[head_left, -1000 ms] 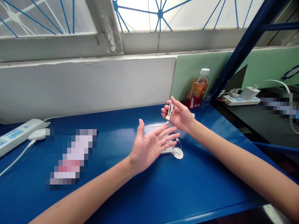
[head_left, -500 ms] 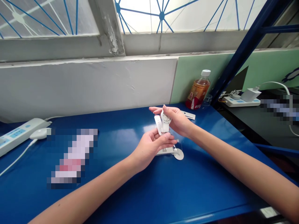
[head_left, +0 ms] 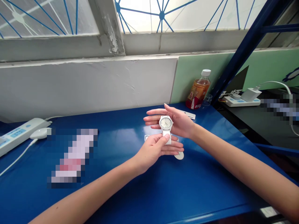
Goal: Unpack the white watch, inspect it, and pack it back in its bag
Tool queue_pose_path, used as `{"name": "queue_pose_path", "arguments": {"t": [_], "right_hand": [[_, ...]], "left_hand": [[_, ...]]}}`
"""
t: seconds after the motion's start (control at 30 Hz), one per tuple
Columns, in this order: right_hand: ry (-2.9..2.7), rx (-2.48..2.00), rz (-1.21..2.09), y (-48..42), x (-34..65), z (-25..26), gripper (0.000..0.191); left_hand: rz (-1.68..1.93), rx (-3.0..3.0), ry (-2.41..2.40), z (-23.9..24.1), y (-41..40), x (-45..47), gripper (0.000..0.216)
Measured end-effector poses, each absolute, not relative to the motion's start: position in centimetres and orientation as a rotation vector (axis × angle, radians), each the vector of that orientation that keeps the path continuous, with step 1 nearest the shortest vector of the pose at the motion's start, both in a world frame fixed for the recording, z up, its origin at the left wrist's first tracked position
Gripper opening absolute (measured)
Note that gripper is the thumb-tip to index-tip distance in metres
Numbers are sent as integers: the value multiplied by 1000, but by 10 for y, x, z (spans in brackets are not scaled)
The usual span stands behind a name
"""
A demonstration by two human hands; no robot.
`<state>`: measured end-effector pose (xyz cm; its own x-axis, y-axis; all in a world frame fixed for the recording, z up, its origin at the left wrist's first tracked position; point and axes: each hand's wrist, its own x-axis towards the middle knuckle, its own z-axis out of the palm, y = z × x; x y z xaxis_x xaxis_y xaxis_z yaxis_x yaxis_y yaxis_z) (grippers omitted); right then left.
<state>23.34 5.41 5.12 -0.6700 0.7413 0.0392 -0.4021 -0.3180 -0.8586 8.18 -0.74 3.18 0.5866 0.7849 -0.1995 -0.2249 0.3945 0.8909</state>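
Observation:
A white wristwatch point(head_left: 166, 123) faces me above the desk, its round dial upright and a piece of white strap hanging below. My left hand point(head_left: 156, 148) is closed on that lower strap, thumb on top and fingers stretched beneath it. Just behind the dial is my right hand point(head_left: 176, 120), palm toward me, fingers spread and pointing left, thumb up. Whether it touches the watch's back I cannot tell. Under my hands lies a clear and white piece of packaging with a round white disc point(head_left: 179, 155), mostly hidden by my left fingers.
A flat white strip point(head_left: 189, 115) lies behind my right wrist. Further back stands a bottle of reddish drink point(head_left: 198, 90). At the left are a power strip point(head_left: 20, 133) with a white plug and a blurred-out object point(head_left: 73, 157). A blue metal post point(head_left: 243, 49) rises at the right.
The watch has turned so its dial faces me. My right hand's fingers have spread out behind it, where before the thumb pressed at the dial. My left hand has shifted slightly.

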Motion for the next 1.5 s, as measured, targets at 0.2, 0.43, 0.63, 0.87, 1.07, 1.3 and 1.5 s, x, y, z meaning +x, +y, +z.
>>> {"name": "queue_pose_path", "arguments": {"t": [0.2, 0.43, 0.63, 0.87, 1.07, 1.3, 1.5], "right_hand": [[-1150, -411, 2099, 52, 238, 61, 62], [-1156, -392, 2109, 50, 239, 64, 64], [-1162, -416, 2078, 51, 240, 63, 63], [-1162, -422, 2057, 52, 240, 62, 61], [-1168, -426, 2058, 53, 240, 60, 59], [-1207, -453, 2036, 52, 240, 61, 60], [-1179, -400, 2069, 54, 241, 58, 58]], "left_hand": [[691, 953, 714, 30, -4, 80, 43], [715, 933, 759, 32, -5, 82, 44], [726, 914, 799, 37, -8, 84, 46], [705, 817, 718, 37, -5, 82, 37], [705, 782, 720, 36, -5, 82, 35], [725, 800, 733, 34, -4, 82, 37], [714, 829, 719, 33, -4, 81, 37]]}}
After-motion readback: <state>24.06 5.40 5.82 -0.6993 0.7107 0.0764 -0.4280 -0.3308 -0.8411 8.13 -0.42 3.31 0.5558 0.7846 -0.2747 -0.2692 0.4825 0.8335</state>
